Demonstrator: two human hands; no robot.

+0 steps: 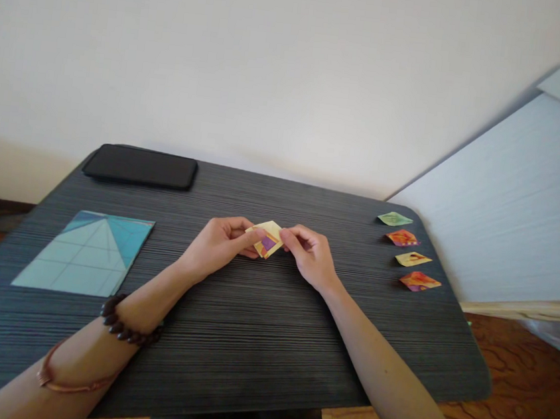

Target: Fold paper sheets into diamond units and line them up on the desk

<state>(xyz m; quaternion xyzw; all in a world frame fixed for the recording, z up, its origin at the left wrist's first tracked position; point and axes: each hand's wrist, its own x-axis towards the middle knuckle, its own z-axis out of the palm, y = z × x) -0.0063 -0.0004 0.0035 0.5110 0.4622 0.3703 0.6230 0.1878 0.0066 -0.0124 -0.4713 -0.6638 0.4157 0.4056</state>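
A small folded paper piece (269, 238), pale yellow with orange and purple patches, is held just above the middle of the dark striped table (256, 340). My left hand (220, 244) pinches its left side with thumb and fingers closed. Its right corner is pinched by my right hand (311, 255), fingers curled. A beaded bracelet and a thin band sit on my left forearm.
Several small folded paper pieces lie in a row at the table's right edge: green (394, 218), orange (402, 237), yellow (412, 259), orange-purple (420, 281). A blue sheet (86, 252) lies at left, a black phone (140, 166) at the back left. A pale bed (521, 201) stands right.
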